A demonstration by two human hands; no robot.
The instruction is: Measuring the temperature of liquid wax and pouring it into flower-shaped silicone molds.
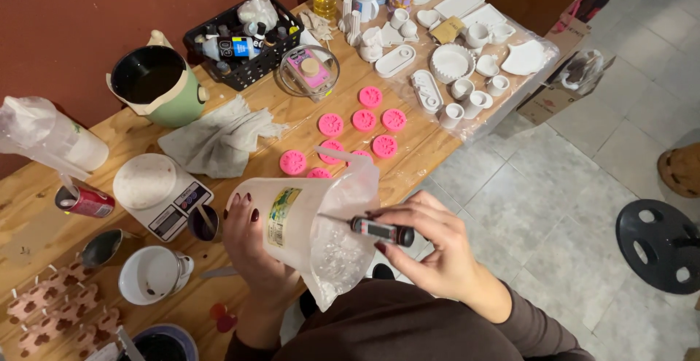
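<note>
Head view: left hand point(251, 248) grips tilted plastic jug point(295, 219); right hand point(430, 248) pinches probe thermometer point(380, 230), tip inside. Reading underway; steadiness needed.

Left hand point(251, 248) at 7 o'clock, palm toward centre, fingers curled upward in a wrapping grip, dark nails showing, right hand point(430, 248) at 5 o'clock, thumb and fingers pinched closed, wrist bent, dark sleeve on forearm
</note>
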